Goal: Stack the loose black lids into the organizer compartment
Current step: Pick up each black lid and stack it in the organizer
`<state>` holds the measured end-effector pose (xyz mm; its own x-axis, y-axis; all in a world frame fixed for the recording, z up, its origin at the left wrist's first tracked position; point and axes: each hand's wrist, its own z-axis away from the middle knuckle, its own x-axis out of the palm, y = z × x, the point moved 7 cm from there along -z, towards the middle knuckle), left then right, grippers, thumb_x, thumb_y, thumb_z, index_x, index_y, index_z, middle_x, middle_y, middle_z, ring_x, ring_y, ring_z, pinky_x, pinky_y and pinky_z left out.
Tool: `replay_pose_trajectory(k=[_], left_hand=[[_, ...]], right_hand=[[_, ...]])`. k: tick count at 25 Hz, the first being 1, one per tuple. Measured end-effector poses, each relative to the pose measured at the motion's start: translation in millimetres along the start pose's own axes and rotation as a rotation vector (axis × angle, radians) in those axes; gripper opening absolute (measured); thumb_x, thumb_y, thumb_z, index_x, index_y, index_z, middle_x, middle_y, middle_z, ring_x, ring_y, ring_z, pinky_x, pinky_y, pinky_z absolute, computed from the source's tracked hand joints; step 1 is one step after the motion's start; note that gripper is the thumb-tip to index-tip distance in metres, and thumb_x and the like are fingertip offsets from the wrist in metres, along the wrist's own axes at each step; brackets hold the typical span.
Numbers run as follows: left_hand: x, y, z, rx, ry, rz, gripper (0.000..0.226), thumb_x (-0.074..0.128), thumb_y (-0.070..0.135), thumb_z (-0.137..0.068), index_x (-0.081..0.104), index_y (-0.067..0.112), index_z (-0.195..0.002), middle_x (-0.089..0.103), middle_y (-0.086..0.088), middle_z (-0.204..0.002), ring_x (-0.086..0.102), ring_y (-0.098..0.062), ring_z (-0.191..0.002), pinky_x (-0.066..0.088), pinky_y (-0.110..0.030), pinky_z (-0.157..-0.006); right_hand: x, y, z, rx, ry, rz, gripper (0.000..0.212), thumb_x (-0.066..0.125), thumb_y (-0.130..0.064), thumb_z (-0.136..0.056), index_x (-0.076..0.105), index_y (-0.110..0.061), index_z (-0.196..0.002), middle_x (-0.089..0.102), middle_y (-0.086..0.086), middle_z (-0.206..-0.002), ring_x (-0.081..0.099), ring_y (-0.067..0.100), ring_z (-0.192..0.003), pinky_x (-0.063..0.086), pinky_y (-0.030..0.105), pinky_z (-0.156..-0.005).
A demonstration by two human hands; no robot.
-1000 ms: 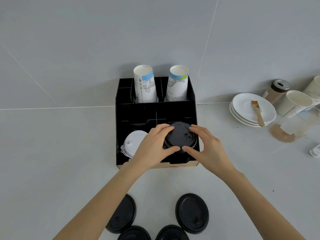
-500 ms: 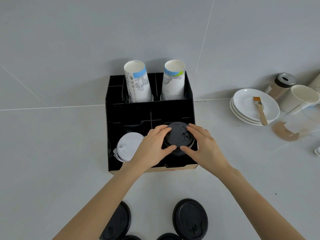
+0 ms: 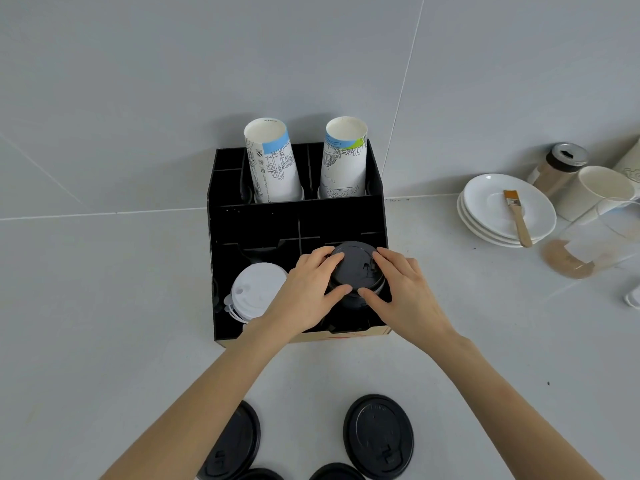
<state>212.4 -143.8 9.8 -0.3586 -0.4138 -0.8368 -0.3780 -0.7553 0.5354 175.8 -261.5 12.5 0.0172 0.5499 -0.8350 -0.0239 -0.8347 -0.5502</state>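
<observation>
A black organizer (image 3: 221,258) stands against the wall on the counter. In its front right compartment sits a stack of black lids (image 3: 356,271). My left hand (image 3: 304,292) and my right hand (image 3: 405,292) both grip the top of that stack, from the left and the right side. Loose black lids lie on the counter near me: one (image 3: 379,436) at the right, one (image 3: 235,445) partly under my left forearm, and two more (image 3: 336,472) cut off by the bottom edge.
White lids (image 3: 254,291) fill the organizer's front left compartment. Two paper cup stacks (image 3: 273,164) stand in the rear compartments. At the right are white saucers (image 3: 485,223) with a brush (image 3: 517,216), a shaker jar (image 3: 557,171), a mug (image 3: 599,188) and a glass pitcher (image 3: 595,244).
Both hands stay on the black lid stack in the front right compartment. The view has shifted slightly, so the loose lids sit lower in the frame.
</observation>
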Motion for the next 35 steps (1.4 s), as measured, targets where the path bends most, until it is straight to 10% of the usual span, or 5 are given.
replay_pose_trajectory(k=[13,19,23,35], left_hand=[[-7,1,18,0.017,0.047,0.029,0.054,0.054,0.027,-0.087,0.031,0.016,-0.134,0.027,-0.005,-0.147,0.028,-0.022,-0.133,0.030,-0.035,-0.107],[0,13,57,0.113,0.101,0.100,0.045,0.053,0.024,-0.087,0.040,0.016,-0.129,0.042,-0.001,-0.137,0.040,-0.018,-0.124,0.032,-0.028,-0.101],[30,16,82,0.130,-0.015,0.122,0.048,0.054,0.026,-0.087,0.037,0.018,-0.131,0.042,0.000,-0.136,0.038,-0.015,-0.124,0.023,-0.015,-0.097],[110,10,128,0.095,-0.458,-0.001,0.068,0.057,0.034,-0.083,0.018,0.023,-0.138,0.025,0.002,-0.147,0.025,-0.017,-0.132,0.025,-0.034,-0.111]], right_hand=[[-13,-1,26,0.021,0.097,-0.083,0.058,0.060,-0.024,-0.083,0.032,-0.017,-0.133,0.032,0.004,-0.146,0.030,0.024,-0.130,0.030,0.041,-0.108],[-5,6,72,0.010,0.030,-0.112,0.056,0.058,-0.023,-0.085,0.031,-0.022,-0.134,0.033,-0.003,-0.144,0.031,0.016,-0.130,0.022,0.019,-0.100],[12,15,106,0.046,-0.036,-0.142,0.057,0.058,-0.024,-0.084,0.031,-0.021,-0.134,0.034,-0.003,-0.143,0.032,0.014,-0.131,0.023,0.019,-0.100],[61,35,187,0.204,-0.171,-0.188,0.069,0.064,-0.031,-0.079,0.024,-0.026,-0.135,0.026,-0.010,-0.118,0.032,0.012,-0.114,0.032,0.018,-0.092]])
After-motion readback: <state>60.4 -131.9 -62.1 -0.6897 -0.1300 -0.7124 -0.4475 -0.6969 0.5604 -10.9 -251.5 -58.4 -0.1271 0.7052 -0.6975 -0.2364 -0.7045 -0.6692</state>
